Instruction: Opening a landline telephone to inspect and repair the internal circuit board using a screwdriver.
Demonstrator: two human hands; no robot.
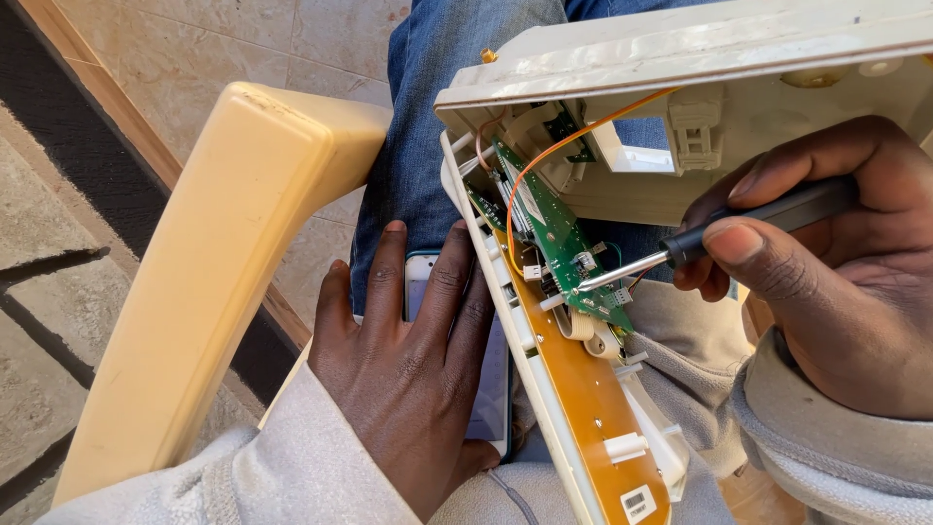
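Head view: right hand (pixel 826 262) grips a screwdriver (pixel 680 248), tip on the green circuit board (pixel 559 233) in the lap-held casing (pixel 680 58); a slip could gouge it. Left hand (pixel 408 360) lies flat, fingers open, on a phone (pixel 491 389).

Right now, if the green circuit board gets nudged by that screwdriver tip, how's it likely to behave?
Probably stiff but fragile: the green circuit board is thin and carries small connectors. It likely won't slide far, since it sits in the cream housing with an orange wire running to it. The screwdriver in the right hand has a narrow metal tip, which could skid across the board.
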